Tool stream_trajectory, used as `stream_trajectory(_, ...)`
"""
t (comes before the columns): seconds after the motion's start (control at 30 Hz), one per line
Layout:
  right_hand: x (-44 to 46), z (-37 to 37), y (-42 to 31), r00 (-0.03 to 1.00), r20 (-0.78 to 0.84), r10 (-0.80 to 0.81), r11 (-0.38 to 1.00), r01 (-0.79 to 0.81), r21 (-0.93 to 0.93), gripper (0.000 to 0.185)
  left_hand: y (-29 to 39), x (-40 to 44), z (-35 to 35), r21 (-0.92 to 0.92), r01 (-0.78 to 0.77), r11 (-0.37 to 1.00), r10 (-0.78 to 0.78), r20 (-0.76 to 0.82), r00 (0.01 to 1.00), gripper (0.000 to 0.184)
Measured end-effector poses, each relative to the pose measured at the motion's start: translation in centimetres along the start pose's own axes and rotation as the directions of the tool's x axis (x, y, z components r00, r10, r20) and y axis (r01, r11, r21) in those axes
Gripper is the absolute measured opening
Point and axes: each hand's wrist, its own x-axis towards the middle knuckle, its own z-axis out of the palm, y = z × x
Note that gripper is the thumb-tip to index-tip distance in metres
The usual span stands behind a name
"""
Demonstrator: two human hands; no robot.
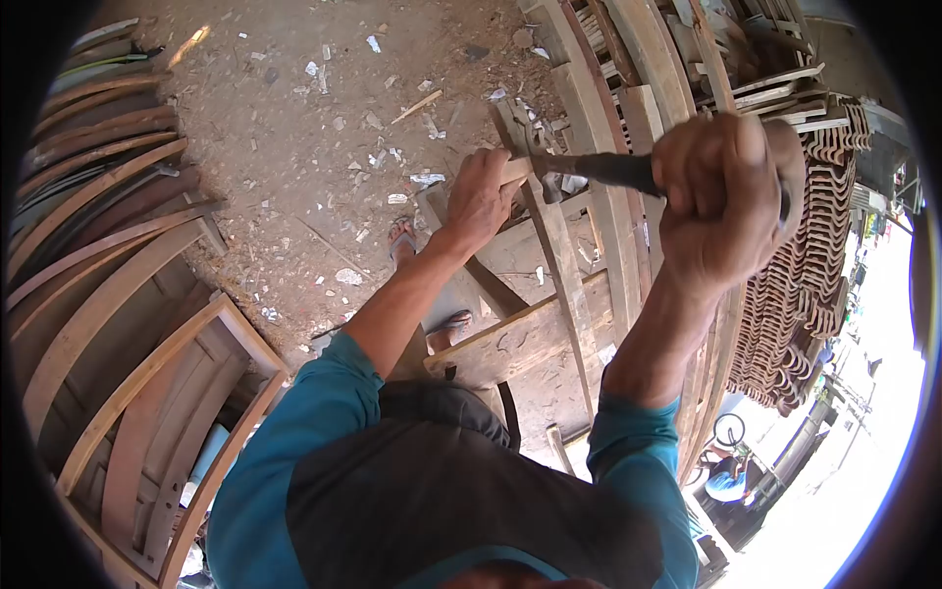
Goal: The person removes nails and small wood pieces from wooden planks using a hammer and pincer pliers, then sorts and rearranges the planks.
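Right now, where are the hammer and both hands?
Hammer (608, 169), head view: on the handle.
Left hand (476, 199), head view: back of the hand.
Right hand (721, 204), head view: middle of the fist.

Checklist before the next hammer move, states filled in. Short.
1. Right hand closed on the hammer: ok.
2. Left hand gripping the small wooden piece: ok.
3. Left hand well away from the hammer's head: not ok, they look close.
4. Hammer touching the wooden piece: cannot tell.
5. Toes covered: not ok, open sandals.
6. Ground free of scraps: not ok, littered.
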Motion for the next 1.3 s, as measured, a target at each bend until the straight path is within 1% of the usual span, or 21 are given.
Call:
stream_trajectory(0.07,-2.2,-0.1,0.3,0.995,0.014,-0.101,0.995,0.101,-0.014,0.030,-0.1,-0.1,-0.3,-0.004,-0.040,0.999,0.040,0.016,0.999,0.038)
stream_trajectory(0.13,-3.5,2.1,0.0,0.984,0.054,-0.171,0.977,0.176,-0.120,0.030,0.0,0.4,-1.3,0.056,0.012,0.998,-0.018,0.118,0.993,0.053)
stream_trajectory(0.17,-3.6,2.9,-0.5,0.983,0.068,-0.170,0.972,0.179,-0.155,0.030,0.2,1.0,-1.7,0.052,0.002,0.999,-0.007,0.110,0.994,0.053)
stream_trajectory(0.23,-3.1,4.2,-1.4,0.983,0.115,-0.145,0.965,0.167,-0.202,0.031,0.4,1.9,-2.5,0.040,0.136,0.990,-0.142,0.236,0.961,0.079)
stream_trajectory(0.27,-2.7,4.3,-1.6,0.983,0.144,-0.114,0.965,0.144,-0.219,0.032,0.0,2.3,-2.4,0.048,0.053,0.997,-0.064,0.258,0.964,0.098)
stream_trajectory(0.37,0.7,3.1,-0.2,0.984,0.170,-0.061,0.976,0.094,-0.194,0.032,-1.1,3.6,-1.0,-0.026,0.061,0.998,-0.047,0.370,0.928,0.102)
stream_trajectory(0.4,0.2,2.4,-0.2,0.985,0.164,-0.052,0.976,0.085,-0.199,0.032,-0.9,3.7,-1.1,0.000,0.004,1.000,-0.003,0.362,0.932,0.104)
stream_trajectory(0.43,-0.3,1.7,0.0,0.981,0.154,-0.117,0.961,0.152,-0.233,0.030,-0.6,3.5,-1.1,0.001,0.007,1.000,-0.007,0.370,0.929,0.104)
stream_trajectory(0.5,-3.6,-1.3,-0.6,0.983,0.111,-0.147,0.989,0.147,0.009,0.026,-0.2,3.6,-1.8,0.022,-0.117,0.993,0.101,0.363,0.926,0.102)
stream_trajectory(0.53,-5.4,-2.8,-1.0,0.983,0.090,-0.162,0.980,0.150,0.130,0.025,-0.4,3.4,-2.1,0.050,0.004,0.999,-0.024,0.421,0.907,0.099)
stream_trajectory(0.57,-6.6,-2.8,-1.2,0.991,0.003,-0.136,0.971,0.133,0.200,0.020,-0.4,2.9,-2.2,0.054,0.016,0.998,-0.037,0.406,0.913,0.099)
stream_trajectory(0.63,-6.9,-1.5,-1.3,0.977,0.041,-0.209,0.965,0.199,0.169,0.019,-0.4,3.4,-2.3,0.061,-0.046,0.997,0.015,0.442,0.897,0.091)
stream_trajectory(0.83,-6.8,-0.8,-1.4,0.978,0.064,-0.198,0.973,0.188,0.131,0.022,-0.6,3.6,-2.5,0.032,-0.063,0.998,0.044,0.409,0.912,0.087)
stream_trajectory(0.87,-6.4,-1.1,-1.2,0.982,0.021,-0.187,0.974,0.183,0.134,0.021,-0.9,3.8,-2.2,0.049,-0.003,0.999,-0.019,0.443,0.896,0.083)
stream_trajectory(0.97,-10.4,-5.7,-1.2,0.982,-0.088,-0.169,0.961,0.184,0.206,0.023,0.0,4.5,-2.8,0.015,-0.016,1.000,0.007,0.485,0.874,0.076)
stream_trajectory(1.03,-13.1,-7.4,-1.4,0.970,-0.182,-0.159,0.958,0.196,0.208,0.026,-0.5,4.3,-2.6,0.060,-0.071,0.996,0.038,0.435,0.900,0.065)
stream_trajectory(1.1,-14.7,-8.0,-1.4,0.963,-0.247,-0.106,0.972,0.153,0.179,0.026,-0.9,4.4,-1.2,0.070,-0.269,0.961,0.217,0.416,0.883,0.058)
stream_trajectory(1.13,-15.3,-8.7,-1.9,0.952,-0.298,-0.068,0.983,0.114,0.141,0.026,0.1,4.4,-1.3,0.120,-0.307,0.944,0.225,0.447,0.866,0.054)
stream_trajectory(1.23,-17.8,-8.8,-3.9,0.920,-0.393,0.005,0.989,0.053,0.135,0.030,3.0,2.9,-1.1,0.037,-0.380,0.924,0.304,0.532,0.790,0.040)
stream_trajectory(1.27,-19.0,-9.0,-5.0,0.905,-0.419,0.070,0.982,0.011,0.189,0.028,4.8,2.1,-1.2,0.021,-0.397,0.917,0.317,0.565,0.762,0.042)
stream_trajectory(1.3,-20.1,-8.7,-5.9,0.887,-0.452,0.098,0.991,-0.048,0.122,0.030,5.5,0.8,-0.9,-0.002,-0.405,0.914,0.326,0.598,0.732,0.043)
